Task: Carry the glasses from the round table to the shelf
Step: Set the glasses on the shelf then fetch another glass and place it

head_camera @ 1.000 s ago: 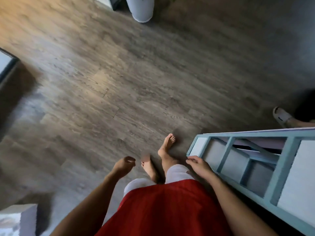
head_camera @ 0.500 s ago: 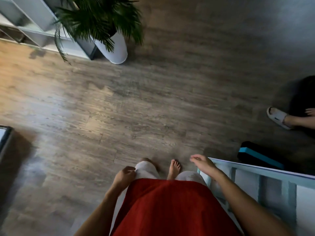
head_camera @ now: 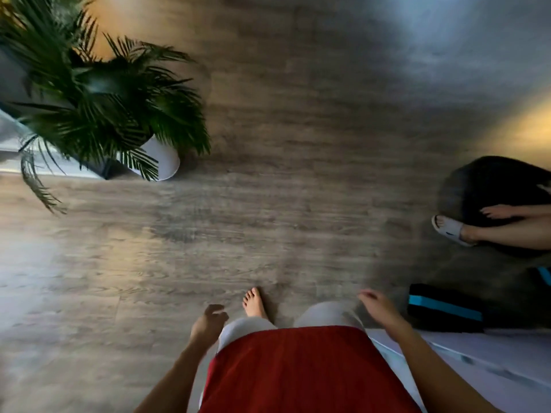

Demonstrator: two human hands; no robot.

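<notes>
Left hand (head_camera: 208,321): hung low at the near centre, fingers loosely curled, grip slack and holding nothing. Right hand (head_camera: 380,308): hung to the right of my legs, fingers spread, grip wide and holding nothing; blurred. Glasses and round table: neither appeared in the head view, so their place could not be told. Shelf (head_camera: 477,359): a pale top surface at the near right corner, just beside my right forearm. Clothing: red garment (head_camera: 298,371) over pale trousers; one bare foot (head_camera: 254,302) on the wooden floor (head_camera: 298,174). Potted plant (head_camera: 98,96): far left, green fronds over a white pot (head_camera: 162,159). Black box with a blue stripe (head_camera: 444,308): on the floor, right, just beyond the shelf. Another person's legs and a white slipper (head_camera: 450,231): far right.
</notes>
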